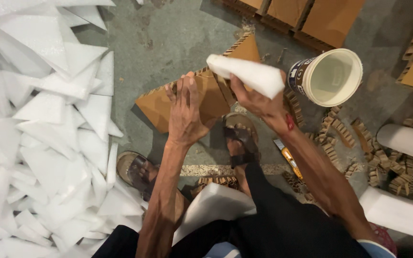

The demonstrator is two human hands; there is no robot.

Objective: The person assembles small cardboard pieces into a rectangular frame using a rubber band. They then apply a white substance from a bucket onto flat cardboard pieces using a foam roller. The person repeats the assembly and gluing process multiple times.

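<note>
Pressing the left hand (185, 112), fingers spread flat, on the brown cardboard corner piece (201, 98) at frame centre, while pinching a white foam triangle (247, 74) in the right hand (256, 102) just above, needing edges lined up squarely.

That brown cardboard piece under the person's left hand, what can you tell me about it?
The cardboard piece is a brown, angular slab with a honeycomb or corrugated core showing along its cut upper edge. It looks folded or wedge-shaped and lies on the grey concrete floor. The left hand presses flat on it, fingers spread. The right hand, holding a white foam piece, meets its right end. A sandalled foot sits just below it.
</note>
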